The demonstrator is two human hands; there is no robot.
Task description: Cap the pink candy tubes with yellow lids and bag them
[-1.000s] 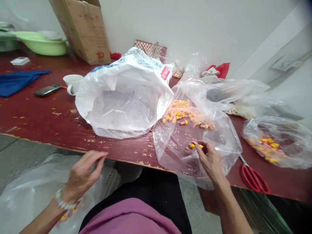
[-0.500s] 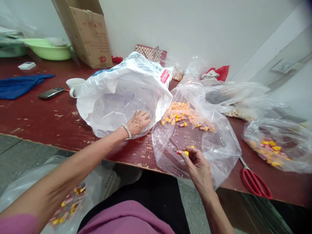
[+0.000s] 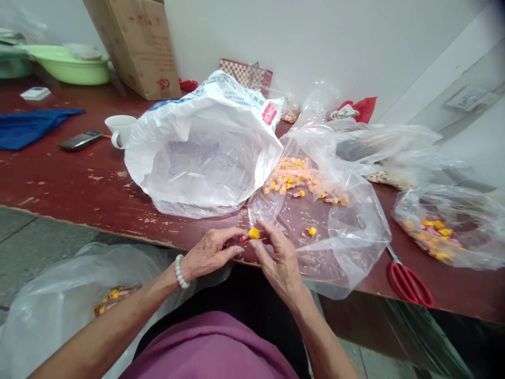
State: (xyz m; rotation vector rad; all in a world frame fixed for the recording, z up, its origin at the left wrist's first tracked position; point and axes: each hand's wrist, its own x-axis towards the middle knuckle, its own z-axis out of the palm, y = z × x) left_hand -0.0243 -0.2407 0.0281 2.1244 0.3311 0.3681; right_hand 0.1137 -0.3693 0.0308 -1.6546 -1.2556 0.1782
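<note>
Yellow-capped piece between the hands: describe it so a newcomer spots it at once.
On the red table, find the large open white sack. In front of it, near the viewer, the left hand and right hand face each other, with the small yellow-capped red piece between them. It alone is held; the lookalikes at the clear plastic bag lie loose.

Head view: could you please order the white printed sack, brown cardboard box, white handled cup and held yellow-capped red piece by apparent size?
1. White printed sack
2. Brown cardboard box (visible part)
3. White handled cup
4. Held yellow-capped red piece
</note>
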